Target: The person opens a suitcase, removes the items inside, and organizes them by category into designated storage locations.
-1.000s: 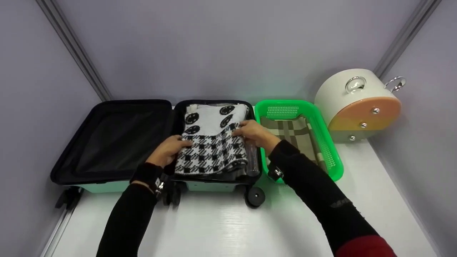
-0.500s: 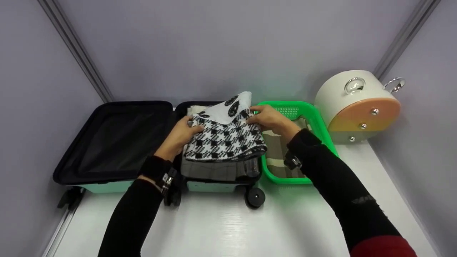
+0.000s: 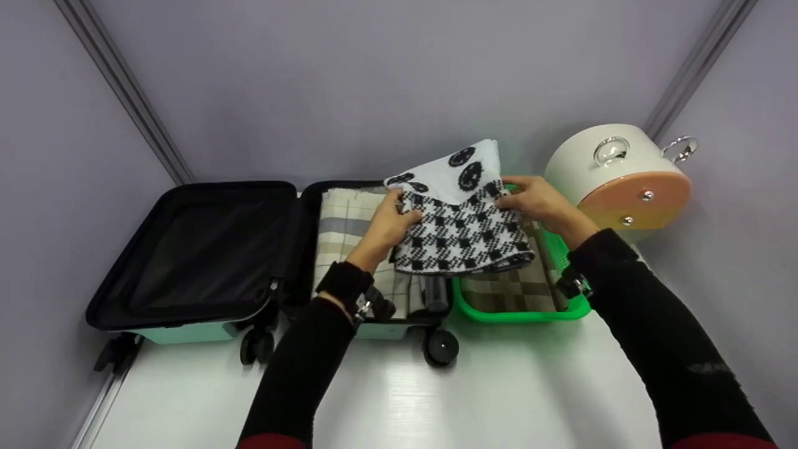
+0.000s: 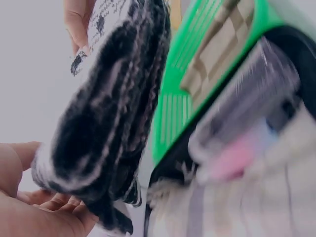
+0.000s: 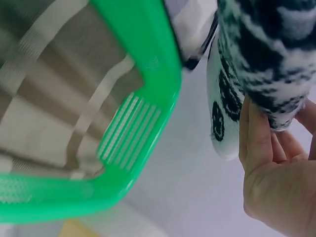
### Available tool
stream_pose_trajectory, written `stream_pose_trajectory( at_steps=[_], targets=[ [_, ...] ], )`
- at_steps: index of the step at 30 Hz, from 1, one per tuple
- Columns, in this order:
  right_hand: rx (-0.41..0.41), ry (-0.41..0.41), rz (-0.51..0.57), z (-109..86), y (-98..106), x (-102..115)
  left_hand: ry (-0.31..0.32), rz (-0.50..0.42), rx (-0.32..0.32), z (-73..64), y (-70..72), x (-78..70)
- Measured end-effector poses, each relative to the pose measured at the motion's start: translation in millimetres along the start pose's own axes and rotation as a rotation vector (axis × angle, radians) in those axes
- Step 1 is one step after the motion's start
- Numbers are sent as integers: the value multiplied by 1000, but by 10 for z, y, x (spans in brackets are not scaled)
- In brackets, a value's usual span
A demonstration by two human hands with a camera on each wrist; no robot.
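Two bare hands hold a folded houndstooth cloth [image 3: 461, 227] aloft just right of the frame's center, black-and-white checks at its front and a white flap with round black motifs rising behind. The left hand [image 3: 389, 219] clamps the cloth's left edge, thumb on top and fingers tucked beneath; the right hand [image 3: 537, 198] pinches the upper right edge between thumb and fingers. Below the cloth's left part, at center, lies the right half [image 3: 305, 249] of an open mint-green suitcase, packed with a cream plaid cloth [image 3: 343, 221] and a clear container [image 3: 435, 293]; a pink-and-blue item [image 4: 239, 155] shows beside the container in the left wrist view, its kind blurred. The suitcase's left half [image 3: 206, 255], lined in black, spreads across the left of the frame. Under the cloth's right part, right of center, a green plastic basket [image 3: 523, 316] holds a brown checked cloth [image 3: 508, 292]. A white drum-shaped box [image 3: 617, 187] with an orange-and-yellow front stands at upper right, before a gray wall [image 3: 374, 81].
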State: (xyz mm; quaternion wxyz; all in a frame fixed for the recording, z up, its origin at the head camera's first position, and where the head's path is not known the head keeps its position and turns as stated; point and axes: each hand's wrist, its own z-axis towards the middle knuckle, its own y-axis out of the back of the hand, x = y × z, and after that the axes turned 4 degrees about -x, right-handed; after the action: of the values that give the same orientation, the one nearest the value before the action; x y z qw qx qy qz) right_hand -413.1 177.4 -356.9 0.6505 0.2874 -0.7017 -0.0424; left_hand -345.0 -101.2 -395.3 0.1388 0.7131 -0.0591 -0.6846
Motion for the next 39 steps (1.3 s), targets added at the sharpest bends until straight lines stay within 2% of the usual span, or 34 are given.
stream_pose_trajectory(
  at_steps=[7,10,13,16,18,20,26,29,33,36,39],
  targets=[
    [-60,-60,-25,-75,329,-377,14,-84,20,78,-588,111],
    [-82,-77,-45,-91,395,-561,7,-92,18,73,-777,179],
    [-71,-85,-62,-99,434,-759,33,-32,61,43,-883,242],
    [-32,-97,-88,-107,437,-924,78,33,165,-5,-887,315],
    [-4,-104,-123,-109,420,-969,96,60,227,-42,-846,355],
    [11,-106,-139,-95,384,-964,84,68,262,-65,-783,383],
    [35,-45,-178,-28,124,-808,7,129,267,-119,-524,444],
    [52,-3,-180,1,-59,-719,-40,182,239,-129,-352,493],
    [83,21,-154,31,-330,-570,-98,272,164,-113,-80,582],
    [103,15,-118,44,-551,-436,-89,333,105,-111,156,649],
    [123,-2,-89,62,-785,-308,-47,364,55,-127,401,709]
  ],
)
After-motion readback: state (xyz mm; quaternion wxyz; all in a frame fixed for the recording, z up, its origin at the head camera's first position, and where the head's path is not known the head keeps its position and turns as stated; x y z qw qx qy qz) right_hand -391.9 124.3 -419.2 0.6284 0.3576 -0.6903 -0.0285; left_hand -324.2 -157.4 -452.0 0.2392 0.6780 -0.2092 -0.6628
